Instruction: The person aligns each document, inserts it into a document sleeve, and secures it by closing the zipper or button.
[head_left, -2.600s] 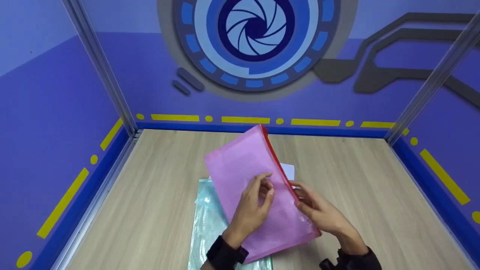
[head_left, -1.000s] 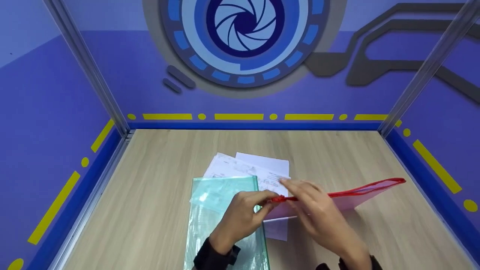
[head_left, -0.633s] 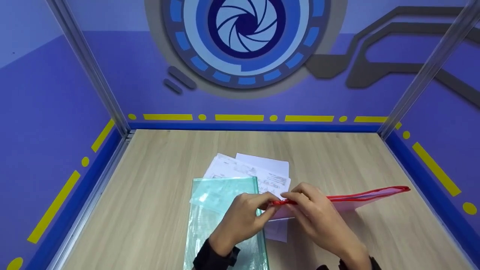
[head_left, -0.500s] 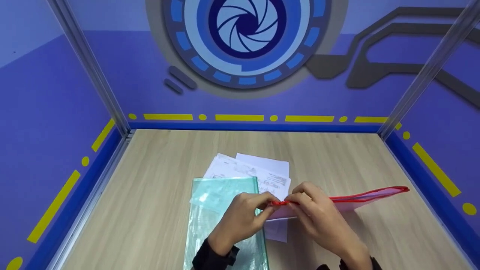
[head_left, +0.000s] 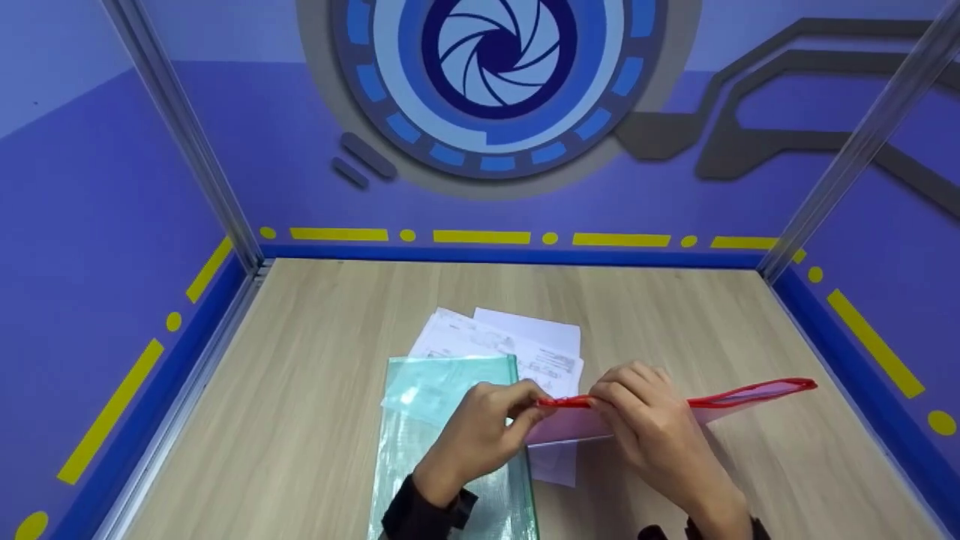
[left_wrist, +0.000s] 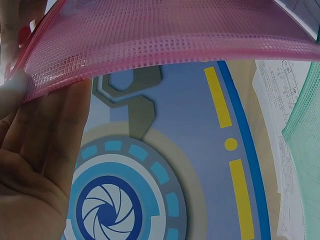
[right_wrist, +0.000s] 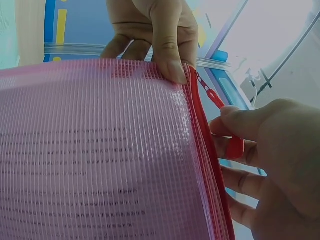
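Observation:
A pink mesh zip pouch [head_left: 566, 426] with a red zipper [right_wrist: 202, 120] stands on edge above the table, its zipper side up. Lines of print show through its mesh in the right wrist view. My left hand [head_left: 480, 431] pinches the pouch's left corner between thumb and fingers. Further along the zipper, my right hand [head_left: 660, 431] pinches the red zipper pull [right_wrist: 215, 98], seen between thumb and fingers in the right wrist view. Past the right hand, the pouch's mouth gapes toward its far right end.
A green mesh zip pouch [head_left: 450, 457] lies flat at the front, left of centre. Loose printed sheets [head_left: 487, 337] stick out behind and beside it. Patterned blue walls [head_left: 247, 150] enclose the wooden table [head_left: 322, 322] at the back and sides.
The pink pouch, first held tilted over the green one, has been turned zipper-side up and moved right. Lately my right hand has slid rightward along the zipper, while the left stays at the corner.

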